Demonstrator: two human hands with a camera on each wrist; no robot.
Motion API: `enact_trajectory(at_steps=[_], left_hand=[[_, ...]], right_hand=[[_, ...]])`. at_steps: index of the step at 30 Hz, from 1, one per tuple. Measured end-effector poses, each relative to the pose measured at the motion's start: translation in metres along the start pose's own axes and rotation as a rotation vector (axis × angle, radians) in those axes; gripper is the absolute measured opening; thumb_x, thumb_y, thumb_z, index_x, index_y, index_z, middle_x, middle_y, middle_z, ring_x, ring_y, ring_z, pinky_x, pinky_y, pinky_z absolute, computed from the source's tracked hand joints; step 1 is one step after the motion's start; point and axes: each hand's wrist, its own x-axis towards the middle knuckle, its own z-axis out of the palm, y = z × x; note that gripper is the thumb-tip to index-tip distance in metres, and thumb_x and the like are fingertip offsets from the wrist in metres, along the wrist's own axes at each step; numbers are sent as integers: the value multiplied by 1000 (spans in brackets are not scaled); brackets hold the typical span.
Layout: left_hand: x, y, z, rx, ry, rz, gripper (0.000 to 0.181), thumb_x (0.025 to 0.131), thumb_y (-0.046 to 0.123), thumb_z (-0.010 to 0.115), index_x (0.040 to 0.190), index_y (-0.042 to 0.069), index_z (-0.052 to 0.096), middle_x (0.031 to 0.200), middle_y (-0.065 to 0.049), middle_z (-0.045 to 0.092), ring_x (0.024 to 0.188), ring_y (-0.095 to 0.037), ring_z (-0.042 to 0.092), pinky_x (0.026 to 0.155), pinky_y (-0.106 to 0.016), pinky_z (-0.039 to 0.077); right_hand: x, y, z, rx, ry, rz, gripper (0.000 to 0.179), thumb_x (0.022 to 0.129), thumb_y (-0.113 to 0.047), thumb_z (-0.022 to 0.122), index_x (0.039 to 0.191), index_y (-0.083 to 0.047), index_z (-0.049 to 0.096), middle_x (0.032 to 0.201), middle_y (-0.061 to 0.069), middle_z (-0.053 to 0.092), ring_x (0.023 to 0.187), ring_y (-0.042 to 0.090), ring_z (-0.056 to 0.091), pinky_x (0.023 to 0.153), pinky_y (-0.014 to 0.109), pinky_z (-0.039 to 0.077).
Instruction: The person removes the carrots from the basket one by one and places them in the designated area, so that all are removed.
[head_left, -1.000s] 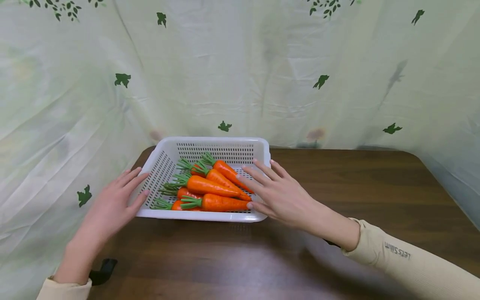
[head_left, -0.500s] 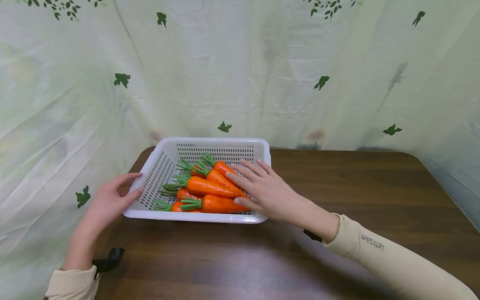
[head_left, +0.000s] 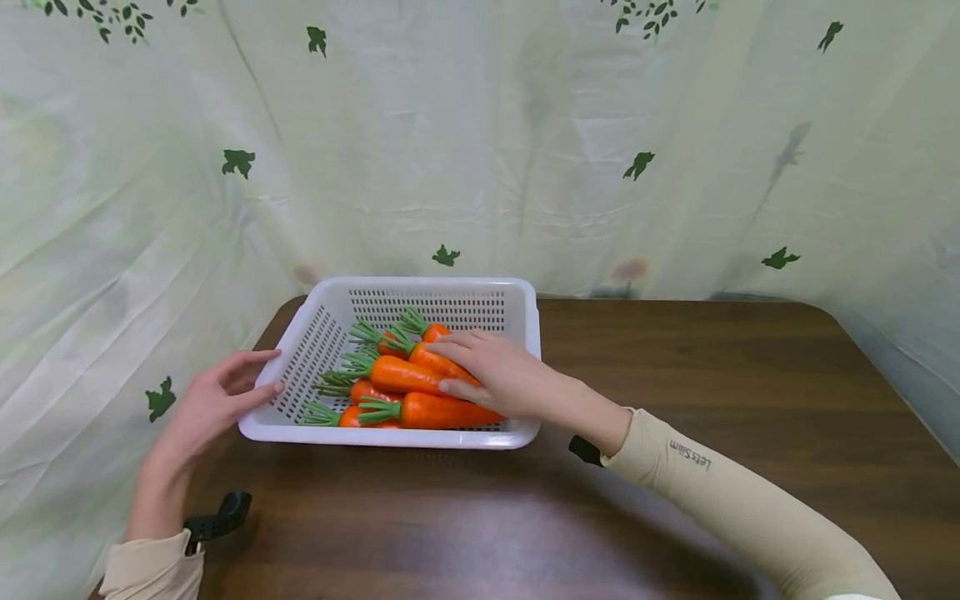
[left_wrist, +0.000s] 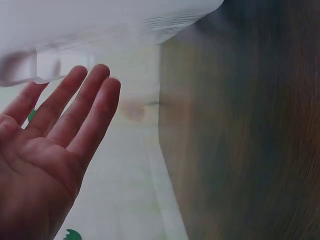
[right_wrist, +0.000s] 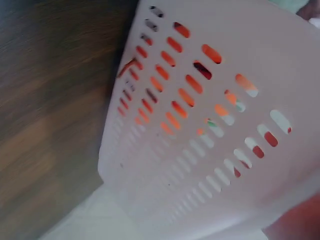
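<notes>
A person's right hand (head_left: 504, 377) has dropped lower into a white basket (head_left: 390, 438) on a wooden table (head_left: 675, 375) over the past second, bringing the work to the orange carrots (head_left: 405, 375) themselves, all of those in view lying inside. Its thumb and fingers lie apart over the pile; whether they pinch a carrot cannot be told. The left hand (head_left: 213, 404) is at the left rim, thumb and index finger spread, the other fingers loosely straight outside.
</notes>
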Motion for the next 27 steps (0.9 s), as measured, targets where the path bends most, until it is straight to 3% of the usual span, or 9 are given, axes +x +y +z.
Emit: enact_trajectory(at_steps=[10, 14, 19, 27], left_hand=[[-5, -2, -1, -39, -43, -29, 63, 95, 33, 66, 147, 10, 39, 130, -28, 56, 98, -23, 66, 73, -33, 55], [-4, -2, -2, -71, -76, -22, 65, 95, 32, 66, 149, 12, 35, 132, -28, 54, 98, -22, 65, 74, -34, 56], [-4, -2, -1, -111, -88, -26, 66, 95, 31, 66, 151, 15, 34, 133, -24, 53, 100, -16, 64, 76, -33, 55], [-6, -11, 1, -356, -139, -27, 63, 97, 18, 63, 152, 20, 34, 139, -3, 45, 108, -8, 61, 82, -34, 55]], right_hand=[[28, 3, 5, 245, -111, 106, 45, 100, -31, 59, 141, -15, 53, 136, 1, 57, 119, 16, 53, 102, 30, 40], [38, 5, 6, 276, -153, 120, 43, 100, -31, 58, 139, -13, 54, 132, 0, 60, 113, 16, 56, 96, 29, 44], [51, 9, 7, 289, -204, 109, 45, 99, -32, 60, 140, -12, 54, 132, 3, 60, 117, 18, 56, 98, 30, 44], [68, 17, 7, 311, -292, 122, 49, 98, -30, 63, 141, -12, 52, 133, 3, 59, 114, 16, 57, 96, 28, 45]])
